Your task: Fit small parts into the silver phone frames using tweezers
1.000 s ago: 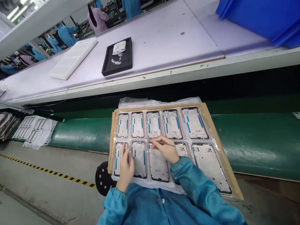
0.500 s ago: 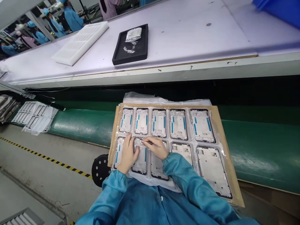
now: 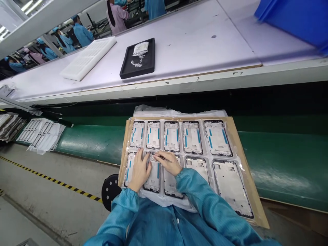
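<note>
Several phone mid-frames lie in two rows in a translucent plastic tray (image 3: 238,150) on brown cardboard. My left hand (image 3: 140,171) rests open, fingers apart, between the first two frames of the near row, its fingertips at the top edge of the second frame (image 3: 152,180). Pinched in my right hand (image 3: 171,164) are slim dark tweezers (image 3: 165,158), with the tip over that frame's upper end. The tip and whatever it touches are too small to make out. Blue strips show on the far-row frames, such as the far right one (image 3: 217,138); the near right frame (image 3: 232,188) shows none.
A bench (image 3: 184,51) runs ahead, bearing a black tray (image 3: 125,70) with a bag and small clear pieces, a white foam tray (image 3: 88,59) and a blue bin (image 3: 289,24). A round stool (image 3: 109,191) stands at left. Other people sit beyond the bench.
The view has shifted slightly. My right hand and the tweezers have moved a little left, closer to my left fingers; my left hand stays on the tray.
</note>
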